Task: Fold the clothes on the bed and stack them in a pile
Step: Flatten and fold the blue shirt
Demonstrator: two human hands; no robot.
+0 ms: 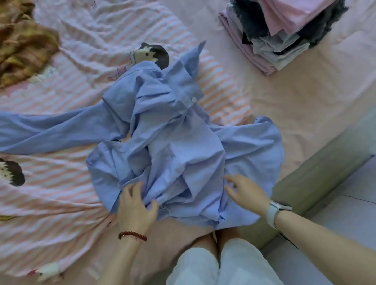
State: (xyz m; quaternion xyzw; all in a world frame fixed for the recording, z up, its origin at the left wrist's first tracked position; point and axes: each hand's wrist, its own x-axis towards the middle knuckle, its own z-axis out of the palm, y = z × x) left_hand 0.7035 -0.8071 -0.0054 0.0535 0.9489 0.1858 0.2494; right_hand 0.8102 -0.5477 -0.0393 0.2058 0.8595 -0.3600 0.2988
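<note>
**Spreading the shirt before the first fold**

Head view: A blue shirt (172,143) lay crumpled in a heap on the bed (290,115), just in front of the person's knees, with one sleeve (40,130) trailing out flat to the left and the collar (186,85) pointing away. The left hand (136,206) rested on the near left part of the heap, fingers spread, thumb pressing into a fold but not clearly pinching it. The right hand (244,191) hovered at the near right hem, fingers spread and relaxed, holding nothing. The pile (285,28) of folded clothes sat well apart at the far right of the bed. A brown garment (14,42) lay unfolded at the far left, on the striped quilt (54,193).

The step in hand appeared to be opening the shirt out flat, and the task looked partly done. To do it well, each hand would best pinch the hem at its own side and draw outward, then lift and shake lightly so the bunched middle dropped flat. The buried sleeve needed finding and pulling clear first. Thin cotton would crease readily, so smoothing from the collar down before folding would help.
</note>
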